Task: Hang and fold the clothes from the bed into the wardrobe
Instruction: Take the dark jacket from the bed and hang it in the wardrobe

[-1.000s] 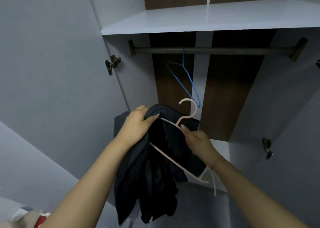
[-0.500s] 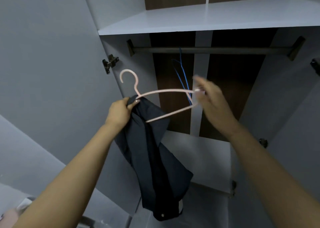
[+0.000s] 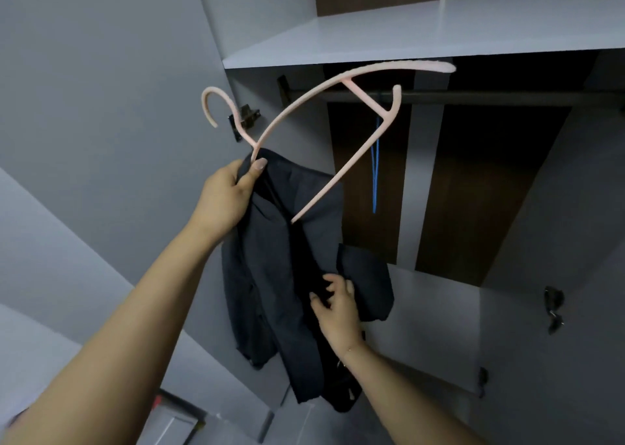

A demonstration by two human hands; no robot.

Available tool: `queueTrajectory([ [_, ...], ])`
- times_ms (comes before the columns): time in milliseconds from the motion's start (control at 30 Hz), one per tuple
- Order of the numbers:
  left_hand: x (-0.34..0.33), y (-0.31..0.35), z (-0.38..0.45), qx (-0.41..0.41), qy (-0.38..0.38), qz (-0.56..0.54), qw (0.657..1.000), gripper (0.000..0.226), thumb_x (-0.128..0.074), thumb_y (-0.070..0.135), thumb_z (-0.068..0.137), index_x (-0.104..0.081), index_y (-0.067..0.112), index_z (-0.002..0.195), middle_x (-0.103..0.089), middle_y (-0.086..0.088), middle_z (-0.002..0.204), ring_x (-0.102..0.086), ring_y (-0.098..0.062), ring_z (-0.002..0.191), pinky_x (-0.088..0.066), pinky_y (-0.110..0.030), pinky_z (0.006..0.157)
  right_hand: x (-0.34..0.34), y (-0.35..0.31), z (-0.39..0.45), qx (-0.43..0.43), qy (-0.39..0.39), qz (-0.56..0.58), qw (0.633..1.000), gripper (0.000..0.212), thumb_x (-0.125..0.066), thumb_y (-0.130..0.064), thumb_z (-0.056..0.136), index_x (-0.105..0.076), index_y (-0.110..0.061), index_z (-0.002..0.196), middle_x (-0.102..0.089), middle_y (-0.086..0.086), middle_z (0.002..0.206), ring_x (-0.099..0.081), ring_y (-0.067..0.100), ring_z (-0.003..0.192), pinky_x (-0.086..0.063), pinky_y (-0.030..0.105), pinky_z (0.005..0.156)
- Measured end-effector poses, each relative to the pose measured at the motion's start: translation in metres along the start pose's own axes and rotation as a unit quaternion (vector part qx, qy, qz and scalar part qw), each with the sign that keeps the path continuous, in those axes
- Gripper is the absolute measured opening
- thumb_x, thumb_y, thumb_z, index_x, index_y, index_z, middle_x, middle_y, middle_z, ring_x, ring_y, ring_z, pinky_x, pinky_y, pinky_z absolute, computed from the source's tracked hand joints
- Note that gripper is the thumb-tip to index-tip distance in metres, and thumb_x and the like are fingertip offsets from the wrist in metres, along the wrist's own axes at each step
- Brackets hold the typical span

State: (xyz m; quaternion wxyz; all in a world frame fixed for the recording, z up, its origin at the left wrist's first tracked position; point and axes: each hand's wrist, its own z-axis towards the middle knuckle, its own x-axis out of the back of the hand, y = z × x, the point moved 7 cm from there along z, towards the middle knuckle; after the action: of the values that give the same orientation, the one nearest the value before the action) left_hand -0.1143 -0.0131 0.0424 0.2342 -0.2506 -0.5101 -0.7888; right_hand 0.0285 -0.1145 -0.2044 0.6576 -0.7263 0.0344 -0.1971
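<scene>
1. Up in front of the open wardrobe [image 3: 422, 35], my left hand [image 3: 225, 201] holds the top of a dark garment [image 3: 277, 275] and the neck of a pink hanger [image 3: 338, 106] together. My thumb and fingers [image 3: 258, 165] are curled tight round both.
2. Lower down, my right hand [image 3: 338, 306] touches the hanging cloth. Its fingers are spread and a little bent; I cannot tell if they grab the cloth yet.
3. The garment hangs down from my left hand, in the air, below the wardrobe rail [image 3: 490, 98] and not on it.
4. The cloth is dark, soft and full of folds.
5. The hanger is thin, smooth-looking and tilted, with a round hook at its left end. One arm of it goes down into the garment.
6. A thin blue wire hanger [image 3: 374, 181] hangs on the dark rail behind.
7. The wardrobe has pale grey doors, a flat grey shelf and a dark brown back.
</scene>
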Motion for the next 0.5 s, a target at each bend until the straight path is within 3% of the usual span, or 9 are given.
queueTrajectory([
  [133,0.025,0.001,-0.013,0.012,-0.006,-0.013,1.0,0.043,-0.046,0.046,0.1,-0.034,0.016,0.071,-0.036,0.012,0.059,-0.033,-0.002,0.047,-0.026,-0.015,0.045,0.016,0.01,0.024,-0.046,0.137,-0.011,0.989,0.053,-0.075,-0.028,0.083,-0.043,-0.015,0.122,-0.038,0.002,0.122,-0.042,0.016,0.111,-0.042,0.029,0.085],
  [233,0.046,-0.006,-0.022,0.027,0.004,-0.018,0.999,0.044,-0.046,0.048,0.099,-0.036,0.014,0.073,-0.034,0.008,0.06,-0.03,-0.005,0.049,-0.024,-0.019,0.047,-0.001,0.013,0.049,-0.034,0.061,0.007,0.998,0.033,-0.067,-0.027,0.091,-0.06,-0.006,0.116,-0.055,0.006,0.113,-0.053,0.022,0.11,-0.045,0.032,0.089],
  [333,0.066,-0.016,-0.031,0.037,0.008,0.032,0.999,0.046,-0.046,0.05,0.098,-0.033,0.016,0.07,-0.031,0.003,0.061,-0.027,-0.005,0.048,-0.022,-0.023,0.049,-0.008,0.013,0.066,-0.063,-0.018,0.076,0.995,0.031,-0.055,-0.028,0.098,-0.065,-0.002,0.112,-0.062,0.006,0.108,-0.057,0.022,0.107,-0.044,0.03,0.09],
  [400,0.077,-0.026,-0.038,0.041,-0.001,0.077,0.996,0.048,-0.048,0.05,0.097,-0.034,0.016,0.065,-0.034,0.007,0.056,-0.032,-0.006,0.046,-0.024,-0.022,0.047,0.005,0.0,0.08,-0.03,-0.056,0.082,0.995,0.019,-0.05,-0.03,0.099,-0.059,-0.02,0.087,-0.056,-0.002,0.088,-0.052,0.012,0.084,-0.042,0.027,0.074],
  [467,0.082,-0.035,-0.044,0.033,-0.016,0.123,0.992,0.047,-0.049,0.052,0.094,-0.045,0.014,0.067,-0.043,0.004,0.056,-0.042,-0.01,0.052,-0.03,-0.025,0.052,0.03,-0.018,0.098,0.014,-0.061,0.062,0.996,0.032,-0.048,-0.023,0.101,-0.045,-0.018,0.07,-0.044,0.004,0.072,-0.042,0.015,0.07,-0.033,0.03,0.064],
  [500,0.081,-0.036,-0.046,0.015,-0.024,0.151,0.988,0.046,-0.049,0.054,0.091,-0.049,0.014,0.07,-0.047,0.001,0.058,-0.046,-0.014,0.056,-0.033,-0.024,0.055,0.044,-0.028,0.106,0.021,-0.056,0.061,0.996,0.033,-0.048,-0.019,0.101,-0.047,-0.013,0.069,-0.043,0.007,0.071,-0.04,0.018,0.069,-0.031,0.031,0.063],
])
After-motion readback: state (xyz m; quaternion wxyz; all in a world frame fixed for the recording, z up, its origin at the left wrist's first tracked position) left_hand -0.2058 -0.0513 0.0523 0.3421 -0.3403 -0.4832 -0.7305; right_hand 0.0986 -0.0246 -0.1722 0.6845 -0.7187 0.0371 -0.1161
